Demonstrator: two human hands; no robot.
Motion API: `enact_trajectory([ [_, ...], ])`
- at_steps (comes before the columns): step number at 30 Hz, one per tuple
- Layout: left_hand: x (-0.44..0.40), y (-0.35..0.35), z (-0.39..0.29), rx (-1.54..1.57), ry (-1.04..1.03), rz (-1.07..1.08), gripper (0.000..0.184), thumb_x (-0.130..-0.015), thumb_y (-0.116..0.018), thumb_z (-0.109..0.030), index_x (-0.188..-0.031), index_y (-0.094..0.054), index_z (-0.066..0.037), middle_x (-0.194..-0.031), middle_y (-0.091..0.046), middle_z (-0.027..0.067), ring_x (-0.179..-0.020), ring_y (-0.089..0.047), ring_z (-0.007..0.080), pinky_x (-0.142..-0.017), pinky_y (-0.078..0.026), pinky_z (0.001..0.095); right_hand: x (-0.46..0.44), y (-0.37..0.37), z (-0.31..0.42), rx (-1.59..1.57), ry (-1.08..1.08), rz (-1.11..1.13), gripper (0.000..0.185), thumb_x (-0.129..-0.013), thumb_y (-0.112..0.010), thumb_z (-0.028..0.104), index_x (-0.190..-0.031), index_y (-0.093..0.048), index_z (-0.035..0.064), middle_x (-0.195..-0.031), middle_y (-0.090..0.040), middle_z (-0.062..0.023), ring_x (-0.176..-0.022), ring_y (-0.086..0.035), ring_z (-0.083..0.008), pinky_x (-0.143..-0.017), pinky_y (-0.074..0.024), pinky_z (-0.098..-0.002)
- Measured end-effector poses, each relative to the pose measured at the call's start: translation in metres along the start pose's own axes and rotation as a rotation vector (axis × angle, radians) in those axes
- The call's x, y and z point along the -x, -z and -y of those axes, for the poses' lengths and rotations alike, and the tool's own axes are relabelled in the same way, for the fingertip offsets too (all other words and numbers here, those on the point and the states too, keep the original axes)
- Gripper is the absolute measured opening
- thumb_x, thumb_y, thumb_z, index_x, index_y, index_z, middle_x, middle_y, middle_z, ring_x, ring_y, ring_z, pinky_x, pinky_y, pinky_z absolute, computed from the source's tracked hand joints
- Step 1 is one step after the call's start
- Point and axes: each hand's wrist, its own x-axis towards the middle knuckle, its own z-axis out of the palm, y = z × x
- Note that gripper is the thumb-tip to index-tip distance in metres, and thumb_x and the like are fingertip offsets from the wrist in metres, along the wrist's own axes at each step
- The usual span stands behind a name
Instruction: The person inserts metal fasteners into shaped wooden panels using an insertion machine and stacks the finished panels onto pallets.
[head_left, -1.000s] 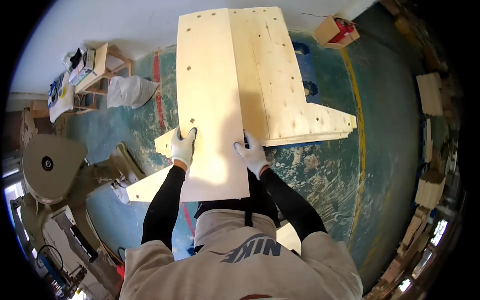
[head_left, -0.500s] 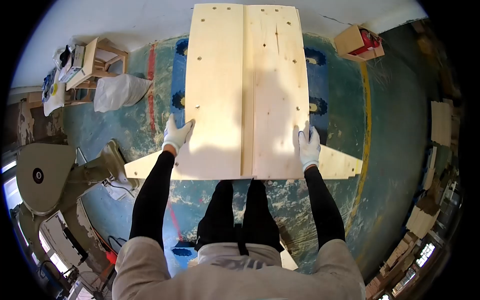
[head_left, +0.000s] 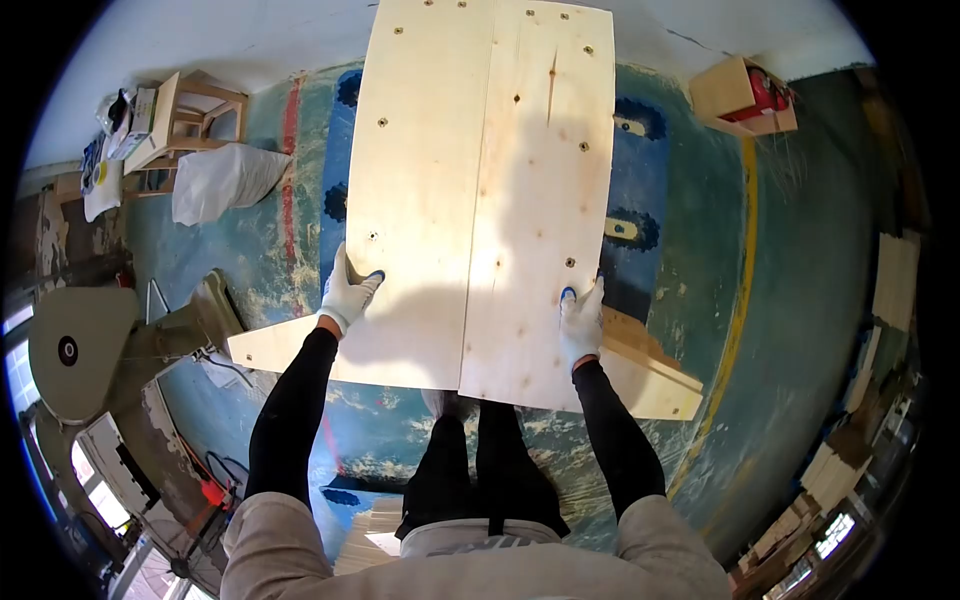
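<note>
Two pale wooden panels lie side by side in front of me, the left panel [head_left: 415, 200] and the right panel [head_left: 535, 310], meeting along a thin lengthwise seam. Small metal fittings dot their outer sides. My left hand [head_left: 347, 297], in a white glove with blue fingertips, grips the left panel's outer edge, thumb on top. Gloved likewise, my right hand [head_left: 582, 325] holds the right panel's outer edge near its front corner. Fingers beneath both panels are hidden. From under them, tapered boards stick out at the left [head_left: 270, 343] and right [head_left: 655, 383].
Under the boards is a blue pallet [head_left: 640, 270]. A grey-green machine [head_left: 85, 350] stands at left. Further back are a white sack [head_left: 228, 182], a wooden stool [head_left: 180, 125] and a box with a red extinguisher [head_left: 735, 95]. Stacked wood [head_left: 895, 280] lines the right.
The strip-like gap between the two panels has closed to a thin seam. The right panel and my right hand have shifted left and nearer me. The panels now sit slightly tilted in view.
</note>
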Motion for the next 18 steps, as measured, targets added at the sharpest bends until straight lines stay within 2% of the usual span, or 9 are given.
enact_trajectory([
  [6,-0.006,0.001,0.020,-0.100,-0.026,-0.063,0.085,-0.081,-0.081,-0.021,-0.148,-0.033,0.000,-0.129,-0.061,0.0212,-0.118,-0.061,0.0278,-0.098,-0.048,0.0339,-0.010,-0.018,-0.022,0.109,0.074,-0.104,0.076,-0.098,-0.055,0.032,-0.152,-0.020,-0.0069,-0.152,-0.036,-0.0293,-0.140,-0.038,-0.0423,-0.114,-0.0310,-0.0445],
  [8,-0.002,0.001,-0.009,0.089,-0.068,0.051,0.086,-0.079,-0.082,-0.031,-0.145,-0.036,0.000,-0.131,-0.057,0.0228,-0.121,-0.057,0.0318,-0.100,-0.047,0.0367,-0.026,-0.025,-0.063,0.149,0.272,-0.195,0.071,-0.099,-0.054,0.034,-0.152,-0.024,-0.0026,-0.140,-0.049,-0.0251,-0.127,-0.052,-0.0365,-0.104,-0.0421,-0.0417],
  [9,0.004,0.000,-0.005,-0.236,0.030,-0.114,0.084,-0.077,-0.082,-0.036,-0.140,-0.041,0.001,-0.130,-0.055,0.0232,-0.120,-0.056,0.0345,-0.100,-0.047,0.0394,-0.029,-0.025,-0.059,0.151,0.340,-0.175,0.067,-0.098,-0.056,0.031,-0.148,-0.028,-0.0040,-0.136,-0.051,-0.0257,-0.123,-0.053,-0.0372,-0.103,-0.0434,-0.0426],
  [11,0.032,-0.011,-0.024,-0.466,-0.162,-0.433,0.076,-0.080,-0.078,-0.037,-0.134,-0.046,0.005,-0.130,-0.055,0.0270,-0.122,-0.054,0.0377,-0.101,-0.044,0.0427,-0.023,-0.002,-0.040,0.163,0.481,-0.144,0.059,-0.096,-0.059,0.025,-0.141,-0.037,-0.0069,-0.127,-0.056,-0.0269,-0.116,-0.057,-0.0384,-0.099,-0.0461,-0.0443],
  [12,0.065,0.016,-0.061,-0.118,-0.022,-0.200,0.080,-0.082,-0.074,-0.041,-0.140,-0.043,0.005,-0.137,-0.051,0.0283,-0.130,-0.047,0.0397,-0.107,-0.040,0.0439,-0.019,0.003,-0.026,0.159,0.575,-0.127,0.055,-0.096,-0.061,0.022,-0.137,-0.042,-0.0083,-0.123,-0.058,-0.0275,-0.112,-0.058,-0.0391,-0.098,-0.0475,-0.0451],
  [13,0.065,-0.021,-0.003,-0.374,-0.279,-0.528,0.074,-0.085,-0.070,-0.040,-0.142,-0.044,0.000,-0.140,-0.049,0.0280,-0.132,-0.045,0.0421,-0.110,-0.038,0.0445,-0.009,0.009,-0.013,0.178,0.643,-0.123,0.051,-0.095,-0.063,0.020,-0.133,-0.046,-0.0097,-0.119,-0.061,-0.0281,-0.109,-0.060,-0.0397,-0.096,-0.0489,-0.0460],
  [14,0.115,-0.008,-0.033,-0.143,-0.179,-0.410,0.064,-0.088,-0.067,-0.036,-0.140,-0.048,-0.004,-0.140,-0.050,0.0266,-0.129,-0.048,0.0418,-0.108,-0.040,0.0447,0.006,0.015,-0.001,0.219,0.700,-0.123,0.047,-0.094,-0.064,0.017,-0.130,-0.050,-0.0111,-0.114,-0.063,-0.0287,-0.105,-0.062,-0.0404,-0.094,-0.0502,-0.0468],
  [16,0.188,-0.023,0.000,-0.008,-0.070,-0.350,0.059,-0.088,-0.066,-0.033,-0.138,-0.052,-0.005,-0.136,-0.054,0.0225,-0.124,-0.053,0.0388,-0.105,-0.043,0.0446,0.050,0.014,0.004,0.505,0.704,-0.253,0.049,-0.096,-0.066,0.024,-0.133,-0.052,-0.0045,-0.134,-0.049,-0.0271,-0.117,-0.055,-0.0414,-0.100,-0.0467,-0.0468],
  [18,0.269,-0.034,0.040,0.094,0.116,-0.303,0.056,-0.086,-0.066,-0.032,-0.135,-0.055,-0.005,-0.132,-0.057,0.0205,-0.121,-0.056,0.0369,-0.103,-0.044,0.0435,0.085,0.003,0.003,0.358,0.730,0.020,0.045,-0.099,-0.063,0.024,-0.133,-0.053,-0.0034,-0.131,-0.051,-0.0218,-0.112,-0.059,-0.0328,-0.096,-0.0496,-0.0419],
])
